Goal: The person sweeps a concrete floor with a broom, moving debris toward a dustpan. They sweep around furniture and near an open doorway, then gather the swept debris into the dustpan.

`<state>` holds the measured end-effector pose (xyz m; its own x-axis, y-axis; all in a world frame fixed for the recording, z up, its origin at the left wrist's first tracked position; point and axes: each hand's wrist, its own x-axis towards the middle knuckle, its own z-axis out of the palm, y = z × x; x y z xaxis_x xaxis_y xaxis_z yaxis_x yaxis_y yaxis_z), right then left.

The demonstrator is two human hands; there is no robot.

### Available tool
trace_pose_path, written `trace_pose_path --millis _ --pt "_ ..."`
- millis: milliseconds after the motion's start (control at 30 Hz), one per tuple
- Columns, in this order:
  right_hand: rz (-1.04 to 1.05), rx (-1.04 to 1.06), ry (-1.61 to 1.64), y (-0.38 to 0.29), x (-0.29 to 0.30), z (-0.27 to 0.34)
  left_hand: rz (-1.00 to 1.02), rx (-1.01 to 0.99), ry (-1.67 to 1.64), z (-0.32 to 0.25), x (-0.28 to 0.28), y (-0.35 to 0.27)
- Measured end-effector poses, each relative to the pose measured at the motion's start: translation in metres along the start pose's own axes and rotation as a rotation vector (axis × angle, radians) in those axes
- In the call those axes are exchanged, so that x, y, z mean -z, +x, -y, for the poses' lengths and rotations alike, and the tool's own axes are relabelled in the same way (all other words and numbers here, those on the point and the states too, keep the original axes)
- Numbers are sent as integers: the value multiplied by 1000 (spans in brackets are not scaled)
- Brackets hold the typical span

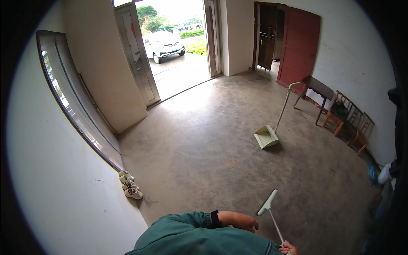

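In the head view, my right hand [287,247] at the bottom edge grips the thin pole of a broom [276,224]. The broom's pale green head [267,202], with dark bristles along one side, points away from me near the concrete floor. My left hand [252,224] is bent in front of my green jacket [204,239], just left of the pole and apart from it. Its fingers are partly hidden, so whether it holds anything is unclear. Farther off, a pale green long-handled dustpan [267,137] stands on the floor, its handle upright and leaning right.
Several shoes [130,186] line the left wall. A dark wooden table [318,88] and small wooden chairs [349,122] stand along the right wall, near a red door [299,47]. Beyond the open double doorway a white car [165,46] is parked. Bags [384,173] lie at far right.
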<state>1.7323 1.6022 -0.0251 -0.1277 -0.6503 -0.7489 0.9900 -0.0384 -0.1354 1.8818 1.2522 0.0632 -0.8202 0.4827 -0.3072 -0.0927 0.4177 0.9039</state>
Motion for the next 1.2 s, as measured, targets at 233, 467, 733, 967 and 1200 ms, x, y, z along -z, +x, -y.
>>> trace_pose_path --millis 233,467,733,967,1200 --pt "-145 75 -104 12 -20 -26 34 -37 66 -4 0 8" --pt "-185 94 -144 23 -45 -34 30 -90 125 -9 1 12" --pt "-196 95 -181 34 -61 -30 12 -50 128 -6 1 13" --pt "-193 92 -217 39 -73 -27 25 -18 87 -5 4 13" --pt "-186 84 -255 44 -84 -28 33 -4 77 -2 4 12"
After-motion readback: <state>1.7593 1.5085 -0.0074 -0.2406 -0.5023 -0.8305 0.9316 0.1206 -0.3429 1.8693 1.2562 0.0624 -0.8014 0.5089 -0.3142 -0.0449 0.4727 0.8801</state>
